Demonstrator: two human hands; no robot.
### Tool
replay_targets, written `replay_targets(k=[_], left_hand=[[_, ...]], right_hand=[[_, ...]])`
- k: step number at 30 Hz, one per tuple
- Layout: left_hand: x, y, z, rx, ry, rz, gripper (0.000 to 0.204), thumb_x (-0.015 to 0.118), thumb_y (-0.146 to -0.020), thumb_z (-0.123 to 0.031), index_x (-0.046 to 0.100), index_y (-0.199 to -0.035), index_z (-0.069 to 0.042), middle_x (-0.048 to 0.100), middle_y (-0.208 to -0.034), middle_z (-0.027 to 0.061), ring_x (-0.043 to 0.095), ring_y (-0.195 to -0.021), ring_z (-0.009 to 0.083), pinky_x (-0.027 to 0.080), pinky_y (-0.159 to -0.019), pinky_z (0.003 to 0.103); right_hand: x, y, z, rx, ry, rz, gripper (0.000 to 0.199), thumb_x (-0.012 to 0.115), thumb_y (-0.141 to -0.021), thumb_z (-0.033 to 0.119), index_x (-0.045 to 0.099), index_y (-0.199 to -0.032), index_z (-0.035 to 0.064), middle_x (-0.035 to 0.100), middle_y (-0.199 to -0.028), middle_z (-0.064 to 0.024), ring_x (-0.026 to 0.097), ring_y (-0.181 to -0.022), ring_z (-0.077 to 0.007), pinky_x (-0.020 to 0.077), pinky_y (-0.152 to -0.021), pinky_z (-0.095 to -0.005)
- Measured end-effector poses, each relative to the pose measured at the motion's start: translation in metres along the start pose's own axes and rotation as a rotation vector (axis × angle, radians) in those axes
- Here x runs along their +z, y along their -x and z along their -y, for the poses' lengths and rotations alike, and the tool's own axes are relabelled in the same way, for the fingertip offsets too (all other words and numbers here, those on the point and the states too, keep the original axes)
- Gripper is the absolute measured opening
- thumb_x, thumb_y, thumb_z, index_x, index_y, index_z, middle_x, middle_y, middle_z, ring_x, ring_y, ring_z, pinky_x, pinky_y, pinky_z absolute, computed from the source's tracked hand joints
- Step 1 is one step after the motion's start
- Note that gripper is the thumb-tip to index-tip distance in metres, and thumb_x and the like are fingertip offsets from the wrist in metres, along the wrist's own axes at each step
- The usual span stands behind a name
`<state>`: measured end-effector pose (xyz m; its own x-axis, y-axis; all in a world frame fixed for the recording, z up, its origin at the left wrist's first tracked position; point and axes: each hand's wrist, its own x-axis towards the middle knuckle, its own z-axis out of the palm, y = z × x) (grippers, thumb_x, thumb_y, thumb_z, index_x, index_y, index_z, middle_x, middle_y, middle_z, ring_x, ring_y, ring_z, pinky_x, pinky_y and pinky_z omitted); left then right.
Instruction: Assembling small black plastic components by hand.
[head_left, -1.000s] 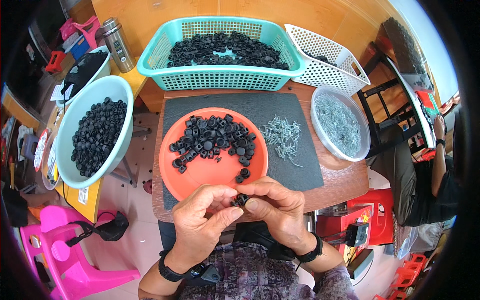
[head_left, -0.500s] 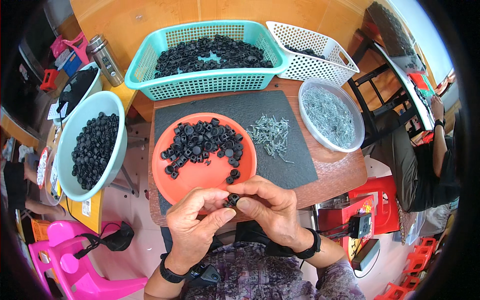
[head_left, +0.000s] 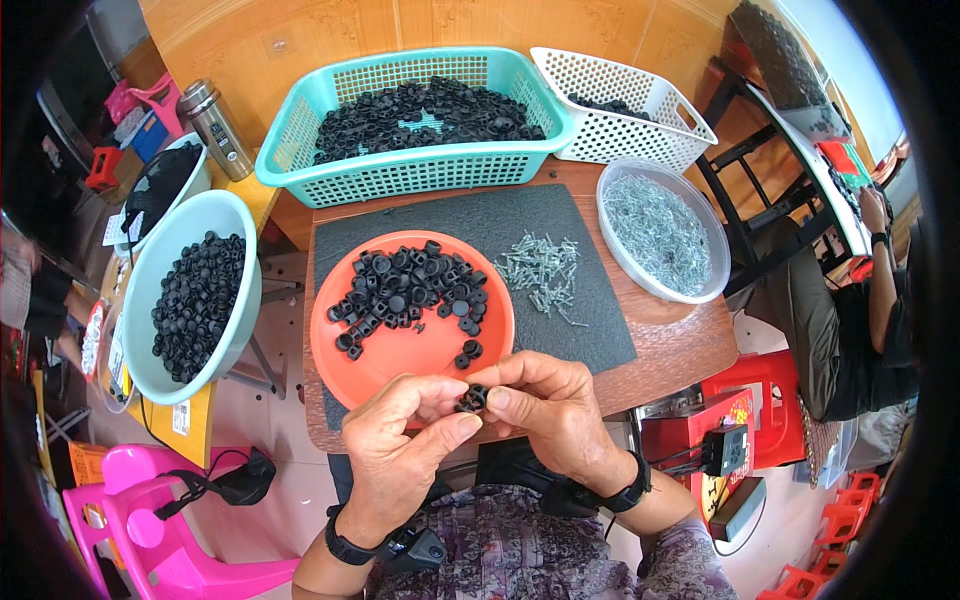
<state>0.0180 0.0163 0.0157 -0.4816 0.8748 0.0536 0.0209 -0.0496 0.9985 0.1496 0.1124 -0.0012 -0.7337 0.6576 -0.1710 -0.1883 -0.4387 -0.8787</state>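
Note:
Between the fingertips of both hands is a small round black plastic part point(head_left: 472, 399), held over the near rim of an orange plate point(head_left: 338, 375). My left hand point(head_left: 405, 432) is closed on its left side, and my right hand point(head_left: 540, 405) pinches it from the right with thumb and forefinger. Fingers cover much of the part. On the plate lie many loose black plastic parts point(head_left: 410, 285), with a few apart from the heap near my fingers. Right of the plate, a pile of small silver screws point(head_left: 540, 270) rests on a dark mat point(head_left: 600, 340).
A teal basket point(head_left: 420, 180) of black parts stands at the back, beside a white basket point(head_left: 630, 145). A clear tub point(head_left: 665, 240) of screws is at right. To the left are a pale green basin point(head_left: 250, 300), a steel flask point(head_left: 217, 130) and a pink chair point(head_left: 170, 540). Another person's arm point(head_left: 880, 290) shows far right.
The view has shifted slightly. Both hands keep hold of the black part, which is turned a little between the fingertips.

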Motion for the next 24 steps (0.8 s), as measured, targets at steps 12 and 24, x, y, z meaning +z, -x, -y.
replay_targets(k=[12, 24], left_hand=[[0.000, -0.001, -0.002, -0.030, 0.062, 0.014, 0.028, 0.073, -0.071, 0.002, 0.060, -0.096, 0.004, 0.059, -0.081, 0.0028, 0.056, -0.073, 0.0080, 0.047, -0.066, 0.019], [-0.005, -0.003, 0.004, 0.099, -0.078, 0.046, 0.030, 0.075, -0.071, -0.006, 0.062, -0.097, 0.002, 0.062, -0.076, 0.0053, 0.061, -0.070, 0.0103, 0.050, -0.061, 0.023]], right_hand=[[0.001, 0.000, -0.001, -0.024, 0.016, -0.024, 0.015, 0.063, -0.084, 0.006, 0.065, -0.098, 0.0028, 0.064, -0.079, -0.0007, 0.053, -0.063, -0.0026, 0.0459, -0.055, -0.0172], [0.002, 0.004, 0.001, -0.165, 0.106, 0.031, 0.013, 0.060, -0.084, 0.000, 0.065, -0.096, -0.0010, 0.063, -0.089, -0.0033, 0.059, -0.080, -0.0071, 0.0497, -0.068, -0.0202]])
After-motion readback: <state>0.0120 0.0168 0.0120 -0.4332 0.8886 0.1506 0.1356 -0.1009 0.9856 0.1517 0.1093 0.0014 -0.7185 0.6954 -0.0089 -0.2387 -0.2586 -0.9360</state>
